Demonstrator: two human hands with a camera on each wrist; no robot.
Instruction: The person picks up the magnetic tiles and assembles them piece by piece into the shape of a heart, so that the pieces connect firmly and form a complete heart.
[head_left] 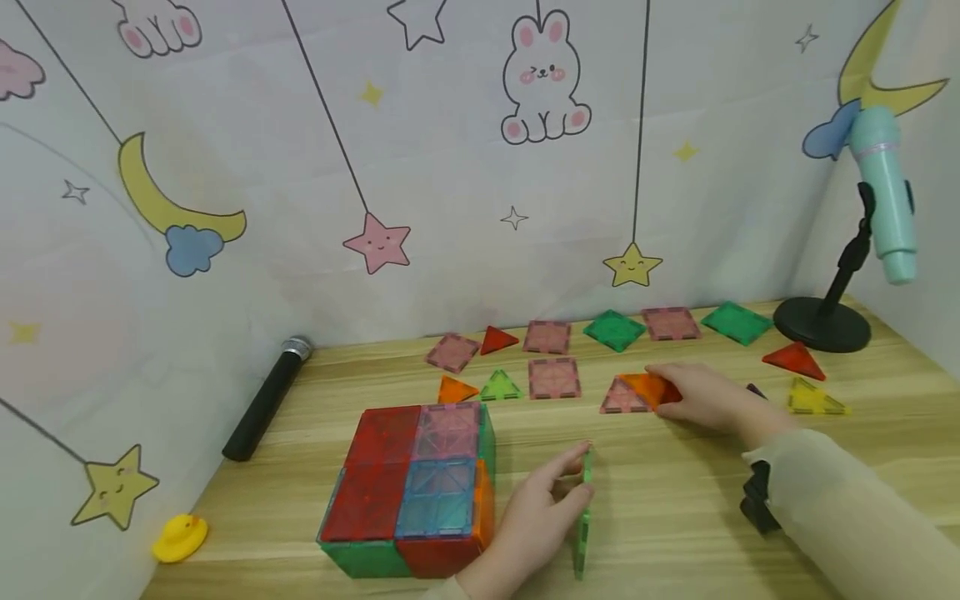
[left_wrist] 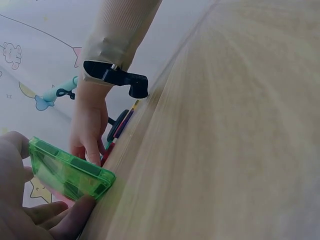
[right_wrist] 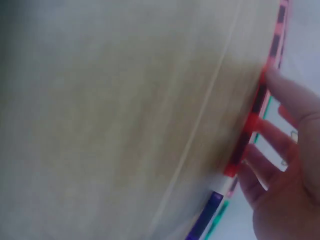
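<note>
In the head view, my left hand [head_left: 534, 512] pinches a green magnetic tile [head_left: 583, 521] between thumb and fingers. The tile stands on edge on the table, and its translucent face shows in the left wrist view [left_wrist: 70, 170]. To the left of that hand sits a block [head_left: 382, 508] built of red, pink, blue, green and orange tiles. Farther back, my right hand [head_left: 705, 398] holds an orange tile [head_left: 647, 387] low at the table, beside a pink triangle tile [head_left: 624, 398]. The right fingers hide part of the orange tile.
Loose tiles lie in rows at the back, among them a pink square [head_left: 555, 378] and a yellow triangle [head_left: 816, 398]. A mint microphone [head_left: 887, 200] leans on a black stand at right. A black microphone [head_left: 266, 404] and a yellow duck [head_left: 180, 537] lie left.
</note>
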